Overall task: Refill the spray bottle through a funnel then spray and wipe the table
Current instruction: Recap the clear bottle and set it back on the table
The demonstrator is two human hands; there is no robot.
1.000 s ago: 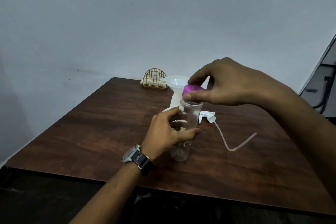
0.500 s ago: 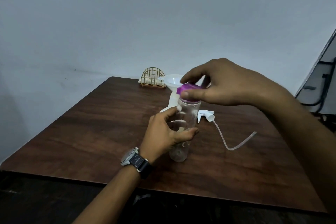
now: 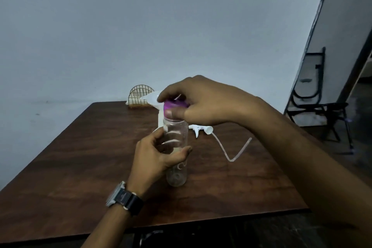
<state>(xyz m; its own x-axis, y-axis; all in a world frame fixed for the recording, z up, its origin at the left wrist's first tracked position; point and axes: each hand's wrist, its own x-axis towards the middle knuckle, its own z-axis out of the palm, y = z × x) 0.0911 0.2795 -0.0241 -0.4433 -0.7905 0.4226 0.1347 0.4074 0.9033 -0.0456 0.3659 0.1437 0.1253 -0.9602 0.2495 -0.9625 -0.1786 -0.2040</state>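
A clear plastic bottle [image 3: 177, 175] with a purple cap [image 3: 174, 105] stands upright on the brown wooden table [image 3: 80, 167]. My left hand [image 3: 157, 153] grips the bottle's body. My right hand [image 3: 203, 102] comes from above and pinches the purple cap with thumb and fingers. Behind the bottle stands a white funnel [image 3: 150, 97] in the white spray bottle [image 3: 160, 119], mostly hidden by my hands. The white spray head [image 3: 201, 130] with its long bent tube [image 3: 235, 153] lies on the table to the right.
A gold wire holder [image 3: 138, 94] sits at the table's far edge by the wall. A black folding chair [image 3: 318, 94] stands to the right beyond the table. My left wrist carries a dark watch [image 3: 124, 199].
My fingers on the purple cap have shifted round it; the view has tilted a little to the right. The bottle and my left hand stay in place.
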